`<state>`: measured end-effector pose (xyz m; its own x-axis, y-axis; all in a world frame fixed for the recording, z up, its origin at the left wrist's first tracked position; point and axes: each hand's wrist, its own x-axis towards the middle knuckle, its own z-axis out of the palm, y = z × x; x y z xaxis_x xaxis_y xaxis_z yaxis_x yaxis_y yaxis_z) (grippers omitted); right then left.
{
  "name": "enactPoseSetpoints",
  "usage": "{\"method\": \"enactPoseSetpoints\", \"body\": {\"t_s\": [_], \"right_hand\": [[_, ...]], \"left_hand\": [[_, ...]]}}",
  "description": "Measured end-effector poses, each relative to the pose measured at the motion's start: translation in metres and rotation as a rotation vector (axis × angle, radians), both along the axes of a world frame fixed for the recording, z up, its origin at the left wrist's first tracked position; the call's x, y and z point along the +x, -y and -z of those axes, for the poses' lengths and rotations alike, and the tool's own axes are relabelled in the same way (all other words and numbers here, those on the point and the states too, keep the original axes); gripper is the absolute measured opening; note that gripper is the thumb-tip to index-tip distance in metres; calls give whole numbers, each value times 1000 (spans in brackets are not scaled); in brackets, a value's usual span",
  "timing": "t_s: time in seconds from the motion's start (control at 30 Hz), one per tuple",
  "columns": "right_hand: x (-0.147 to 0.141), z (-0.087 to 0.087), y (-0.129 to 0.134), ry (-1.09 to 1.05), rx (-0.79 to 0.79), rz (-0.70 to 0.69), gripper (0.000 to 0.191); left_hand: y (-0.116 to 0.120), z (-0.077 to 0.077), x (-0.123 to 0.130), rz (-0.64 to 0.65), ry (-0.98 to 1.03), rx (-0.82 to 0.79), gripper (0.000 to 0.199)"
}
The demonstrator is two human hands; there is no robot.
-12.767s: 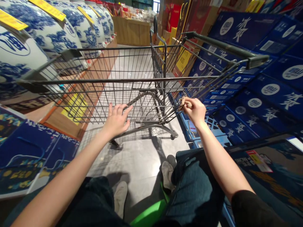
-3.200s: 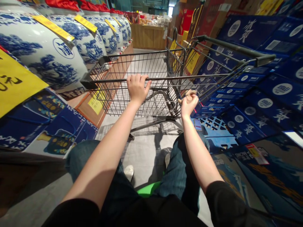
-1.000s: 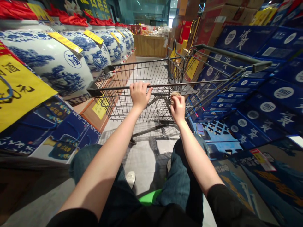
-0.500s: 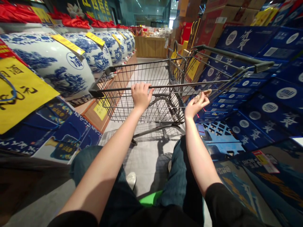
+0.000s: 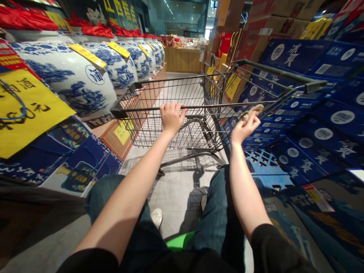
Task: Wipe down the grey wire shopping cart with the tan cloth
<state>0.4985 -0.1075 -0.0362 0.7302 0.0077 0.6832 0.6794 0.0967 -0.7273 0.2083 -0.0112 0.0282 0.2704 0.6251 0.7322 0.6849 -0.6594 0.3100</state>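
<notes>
A: right hand (image 5: pixel 243 129) status?

B: Pinching. Fingertips (image 5: pixel 250 122) closed on a small tan scrap (image 5: pixel 254 110) (too blurred to name), palm loosely open. The scrap sticks out past the fingertips, up and to the right, its long axis slanting toward the right side rail (image 5: pixel 284 72) of the wire shopping cart.

A: left hand (image 5: pixel 172 119)?

B: Clenched around the cart's front rail (image 5: pixel 136 110). Holds nothing else. Well apart from the scrap, so the right hand is the nearer one by far.

A: surroundings?

B: Scrap is in the air, touching no surface, just over the cart's right wires. Tile floor (image 5: pixel 176 178) below. Blue-and-white porcelain jars (image 5: pixel 65 81) line the left of the aisle, blue cartons (image 5: pixel 292 57) are stacked on the right, and a wooden counter (image 5: pixel 182 60) stands at the far end.
</notes>
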Motion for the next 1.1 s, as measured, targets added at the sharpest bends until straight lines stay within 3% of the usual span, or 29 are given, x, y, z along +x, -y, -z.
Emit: {"method": "enactPoseSetpoints", "body": {"t_s": [0.1,0.2,0.3,0.47,0.53,0.63,0.73,0.77,0.83,0.9,0.97,1.1], "right_hand": [[-50,11,-11,488,-297,-470,52],[-93,23,-24,666,-395,-670,37],[-90,24,-31,644,-326,-586,39],[-6,4,-15,102,22,-21,50],[19,-5,-8,-12,81,81,63],[13,-6,-8,-7,68,72,65],[-33,8,-18,133,-22,-83,49],[-50,14,-21,206,-73,-184,43],[-76,22,-26,384,-222,-523,33],[-85,24,-27,459,-293,-677,27],[-76,21,-22,442,-272,-597,24],[-25,5,-3,264,-122,-228,42]], "left_hand": [[0,0,1,-4,-6,-13,45],[0,-1,-1,-15,-38,0,45],[-3,0,-3,-18,-70,16,44],[-8,4,-5,2,-73,53,41],[-7,4,-3,-3,-65,52,41],[-2,1,0,-9,-52,27,40],[2,-1,0,-13,-45,8,39],[2,-2,0,-15,-43,9,39],[2,-2,-1,-18,-41,15,38],[2,-3,-3,-15,-46,16,38],[2,-3,-4,-12,-60,8,39],[4,-4,-4,-17,-73,2,39]]}}
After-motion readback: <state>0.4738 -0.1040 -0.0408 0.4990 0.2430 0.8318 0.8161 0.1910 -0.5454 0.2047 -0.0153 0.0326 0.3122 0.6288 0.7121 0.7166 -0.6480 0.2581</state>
